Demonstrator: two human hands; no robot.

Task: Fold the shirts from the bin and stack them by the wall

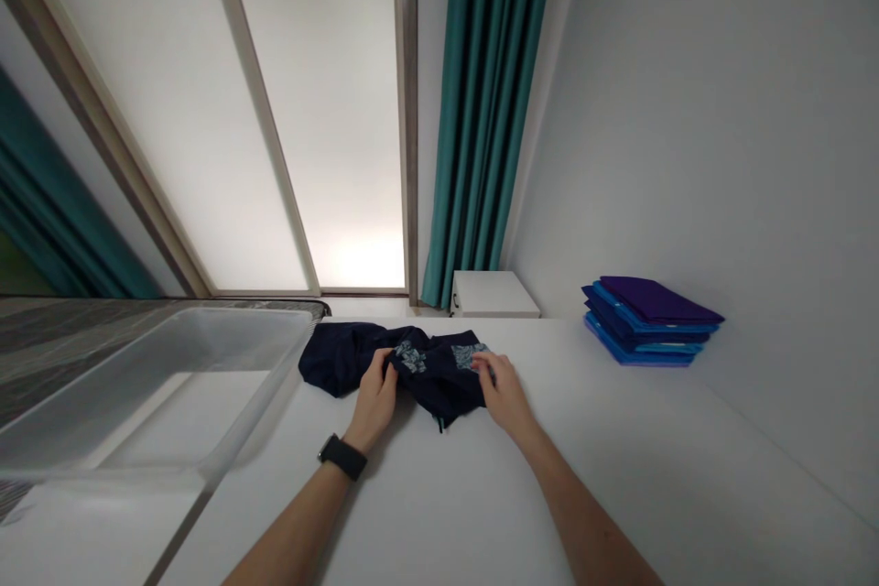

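A dark navy garment (439,380) lies bunched across the white tabletop, with two pale leafy-patterned patches showing on it. Its exact kind is hard to make out; a short cord-like end hangs from its front edge. My left hand (374,398), with a black watch (343,456) on the wrist, is closed on the fabric beside the left patch. At the right patch, my right hand (504,392) pinches the cloth between thumb and fingers. The left end of the garment is crumpled in a loose heap.
To the left stands a translucent plastic bin (233,439). A stack of folded blue and purple fabric pieces (649,325) sits at the right by the wall. Beyond the table's far edge are a small white cabinet (494,293), a teal curtain (487,110) and frosted sliding doors (322,128).
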